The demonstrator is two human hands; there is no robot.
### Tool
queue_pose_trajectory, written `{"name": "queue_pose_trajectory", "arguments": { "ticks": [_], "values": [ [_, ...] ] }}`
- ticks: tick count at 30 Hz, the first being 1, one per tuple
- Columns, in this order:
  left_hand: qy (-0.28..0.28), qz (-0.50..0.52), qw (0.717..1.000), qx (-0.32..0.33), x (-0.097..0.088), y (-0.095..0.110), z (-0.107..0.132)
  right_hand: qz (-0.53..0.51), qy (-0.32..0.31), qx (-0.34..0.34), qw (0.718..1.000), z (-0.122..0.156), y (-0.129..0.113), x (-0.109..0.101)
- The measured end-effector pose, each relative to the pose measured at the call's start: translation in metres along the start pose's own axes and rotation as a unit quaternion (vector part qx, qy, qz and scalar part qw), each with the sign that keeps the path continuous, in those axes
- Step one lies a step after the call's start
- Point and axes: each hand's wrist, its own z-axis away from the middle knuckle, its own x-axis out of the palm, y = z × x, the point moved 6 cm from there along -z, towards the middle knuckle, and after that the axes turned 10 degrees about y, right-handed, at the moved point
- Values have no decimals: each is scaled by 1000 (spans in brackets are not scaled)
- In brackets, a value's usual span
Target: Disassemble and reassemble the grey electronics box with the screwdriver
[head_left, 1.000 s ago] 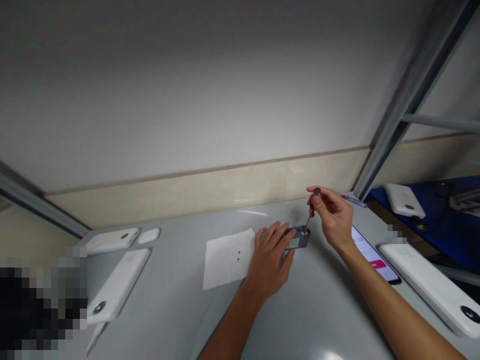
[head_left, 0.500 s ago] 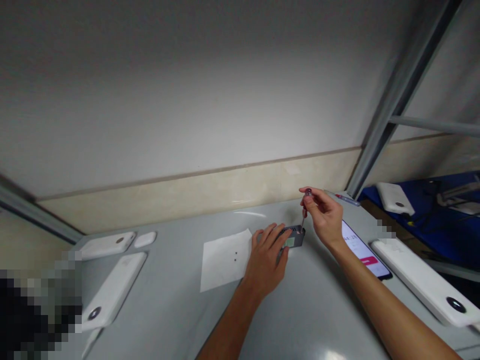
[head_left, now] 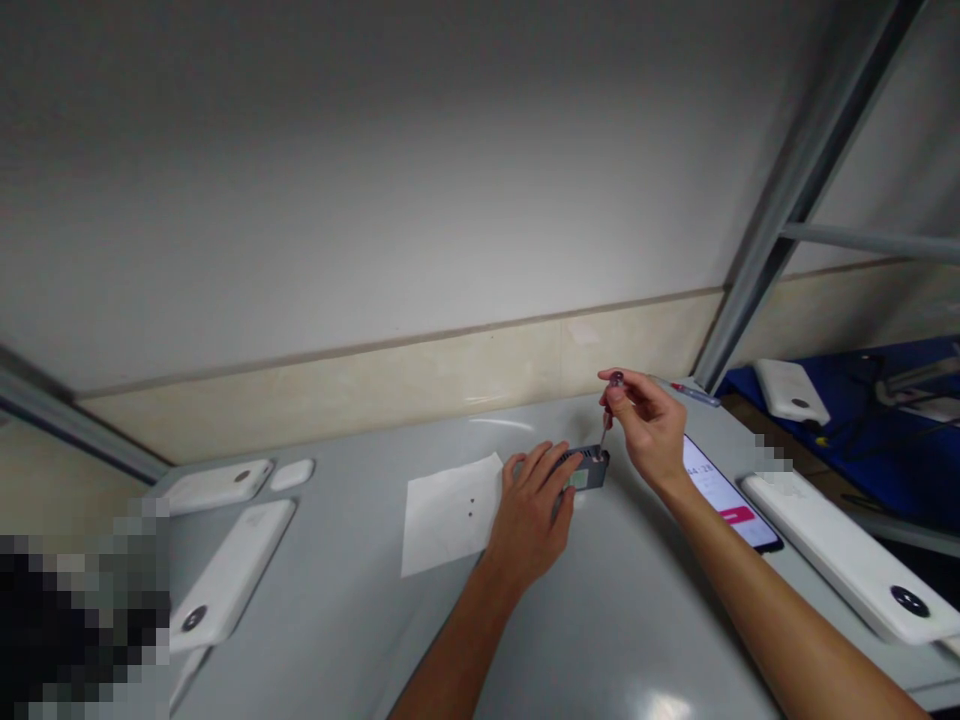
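My left hand (head_left: 534,505) lies over a small dark grey box (head_left: 595,474) with a pale green label, its fingers and thumb closed around the box's left part. In my right hand (head_left: 646,420) a screwdriver (head_left: 604,432) is held upright, fingers around the top of its handle. The screwdriver's tip meets the upper right corner of the box; what lies under the tip is too small to make out. Left of the box rests a sheet of white paper (head_left: 442,525) with two tiny dark pieces on it, perhaps screws.
Right of my right hand lies a lit phone (head_left: 724,495), with a long white device (head_left: 840,560) beside it. A pen (head_left: 696,395) is at the back. More white devices (head_left: 236,570) lie on the left. The wall (head_left: 450,370) bounds the grey table (head_left: 337,600).
The view has shifted very slightly. Both hands, the box and the screwdriver keep nearly the same places, with the screwdriver tilted a little more.
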Motion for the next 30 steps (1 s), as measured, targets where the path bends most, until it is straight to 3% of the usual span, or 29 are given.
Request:
{"name": "queue_pose_trajectory", "arguments": {
  "ticks": [10,16,23,30],
  "values": [
    [3,-9,1000,0,2,-1,-1,0,-84,-18,996,-5,-10,5],
    [1,-25,1000,1,7,-2,0,-143,-169,129,967,0,-12,20],
    [24,-12,1000,-6,8,-4,1,-170,-132,207,954,1,-13,24],
    [56,-26,998,-34,8,3,3,-196,-113,208,952,2,-15,23]
  ]
}}
